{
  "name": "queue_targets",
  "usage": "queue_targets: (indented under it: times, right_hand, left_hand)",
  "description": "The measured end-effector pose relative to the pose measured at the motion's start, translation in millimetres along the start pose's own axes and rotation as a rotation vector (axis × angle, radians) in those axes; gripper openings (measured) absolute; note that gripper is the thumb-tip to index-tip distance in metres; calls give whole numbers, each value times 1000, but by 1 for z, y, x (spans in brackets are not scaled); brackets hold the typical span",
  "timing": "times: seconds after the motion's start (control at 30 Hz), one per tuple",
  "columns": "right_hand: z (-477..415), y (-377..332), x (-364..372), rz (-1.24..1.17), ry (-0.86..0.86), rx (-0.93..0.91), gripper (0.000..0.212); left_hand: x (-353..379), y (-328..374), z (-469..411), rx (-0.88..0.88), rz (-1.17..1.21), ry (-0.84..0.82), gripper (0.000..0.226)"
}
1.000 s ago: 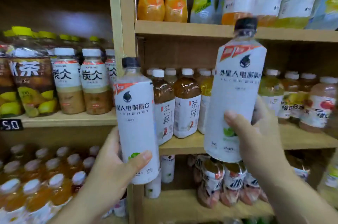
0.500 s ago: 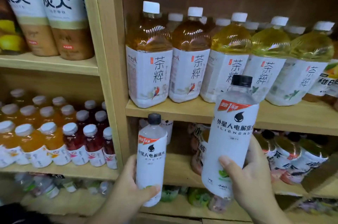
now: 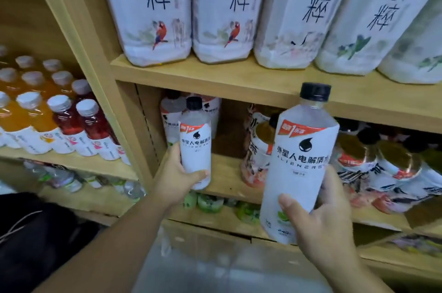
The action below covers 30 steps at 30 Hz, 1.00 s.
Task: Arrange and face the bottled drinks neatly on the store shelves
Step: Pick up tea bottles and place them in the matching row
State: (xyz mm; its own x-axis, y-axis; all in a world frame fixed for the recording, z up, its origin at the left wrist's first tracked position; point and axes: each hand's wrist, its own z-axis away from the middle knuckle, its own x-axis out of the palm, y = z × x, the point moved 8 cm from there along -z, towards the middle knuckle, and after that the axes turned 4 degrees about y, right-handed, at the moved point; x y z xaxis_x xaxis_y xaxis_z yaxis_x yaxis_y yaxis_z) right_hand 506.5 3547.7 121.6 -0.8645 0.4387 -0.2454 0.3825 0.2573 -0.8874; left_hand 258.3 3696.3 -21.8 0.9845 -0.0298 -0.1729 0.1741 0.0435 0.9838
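Note:
My left hand point(image 3: 175, 176) grips a white black-capped bottle point(image 3: 195, 143) at its lower half, holding it upright at the left end of the lower wooden shelf point(image 3: 226, 179), just in front of two matching bottles point(image 3: 171, 120). My right hand point(image 3: 321, 218) holds a second, nearer white bottle point(image 3: 299, 163) upright in front of the shelf, label facing me. A gap of bare shelf lies between the two held bottles.
Large tea bottles point(image 3: 224, 8) stand on the shelf above. Dark-capped patterned bottles point(image 3: 387, 168) fill the lower shelf's right side. Orange and red drinks point(image 3: 59, 123) sit in the left bay beyond a wooden upright point(image 3: 112, 111). Green bottles point(image 3: 208, 203) lie on the shelf below.
The view has dropped and closed in on the lower shelf. My left hand has carried its bottle forward to the shelf's left end; my right hand has kept its bottle in front.

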Motion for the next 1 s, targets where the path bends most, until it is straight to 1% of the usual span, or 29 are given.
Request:
queue_targets:
  times: [0.13,0.23,0.33,0.4,0.5,0.6,0.7,0.8,0.93,1.0]
  right_hand:
    - [3,8,-1,39,1,-38,54]
    - [2,15,-2,21,-10,-46,54]
    - [4,24,-1,-8,-10,-30,55]
    - [6,28,-1,-6,1,-22,56]
    - [11,34,0,-6,15,-10,55]
    - [15,40,-1,-11,25,5,56]
    - [15,41,-6,19,53,-1,56]
    - [12,42,-12,79,88,-11,56]
    - [13,46,-16,102,73,10,56]
    - [16,49,-16,108,58,31,58]
  left_hand:
    - [17,-7,-15,10,-40,-25,72]
    - [21,-12,-22,20,-75,-4,74]
    - [17,-9,-22,58,-180,55,70]
    - [14,-6,-21,66,-242,102,64]
    - [9,-4,-18,85,-309,207,57]
    - [8,-3,-19,87,-367,287,55]
    - [9,-2,-28,82,-410,347,52]
    - [9,-1,-35,81,-526,416,48]
    - [9,0,-35,54,-481,489,46]
    - [9,1,-39,42,-461,500,47]
